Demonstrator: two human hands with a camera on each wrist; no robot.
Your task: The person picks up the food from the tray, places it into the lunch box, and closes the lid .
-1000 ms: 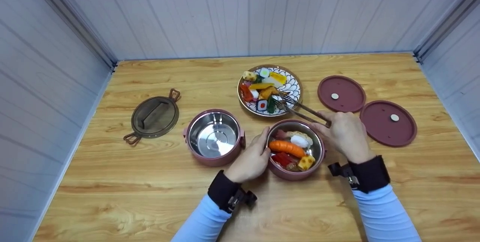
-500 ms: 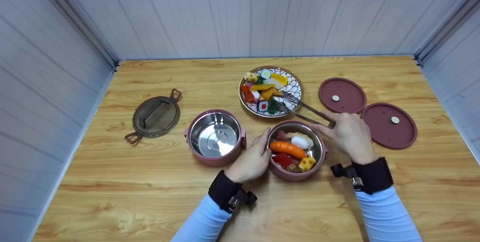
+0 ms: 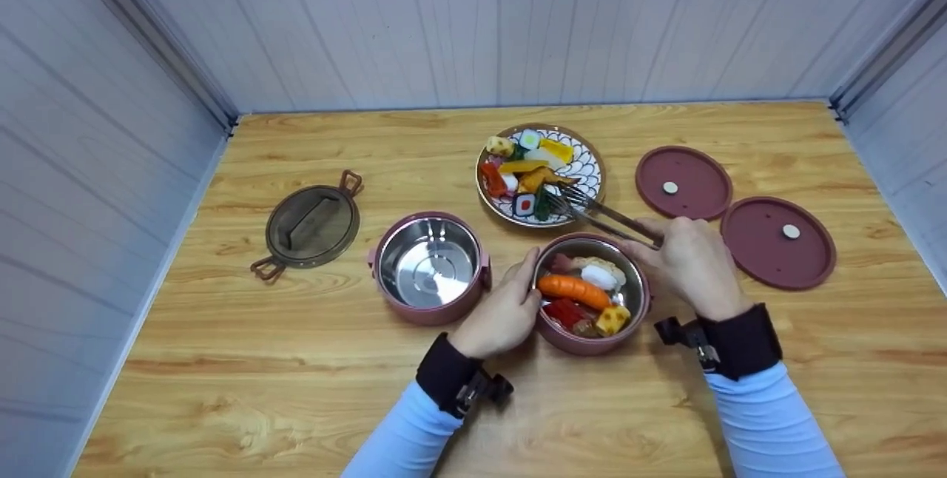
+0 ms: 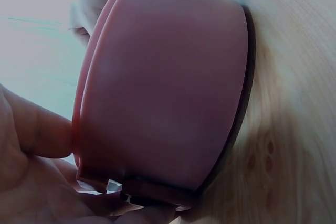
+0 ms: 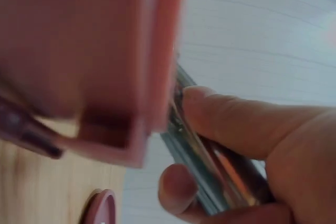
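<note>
My left hand (image 3: pixel 499 315) holds the left side of a pink steel-lined pot (image 3: pixel 584 345). In the left wrist view the thumb (image 4: pixel 44 132) presses the pot's rim while other fingers lie by its side handle. Inside are an orange sausage (image 3: pixel 573 291), a white piece (image 3: pixel 598 277), a yellow piece (image 3: pixel 612 320) and red food. My right hand (image 3: pixel 692 263) grips metal tongs (image 3: pixel 621 223), also seen close up in the right wrist view. The tongs' tips are over the patterned plate (image 3: pixel 588 167), at a dark green piece (image 3: pixel 544 204) and a golden fried piece (image 3: pixel 536 180); whether they pinch either is unclear.
A second pink pot (image 3: pixel 429 267), with bare steel inside, stands left of the held one. Farther left lies a dark lid (image 3: pixel 313 226) with two brown loop handles. Two maroon lids (image 3: pixel 684 180) lie at the right. Walls bound the table (image 3: pixel 259 389) at the back and sides.
The head view has shifted slightly. Both hands keep their holds on the pot and tongs, and the tongs' tips stay at the near right part of the food on the plate.
</note>
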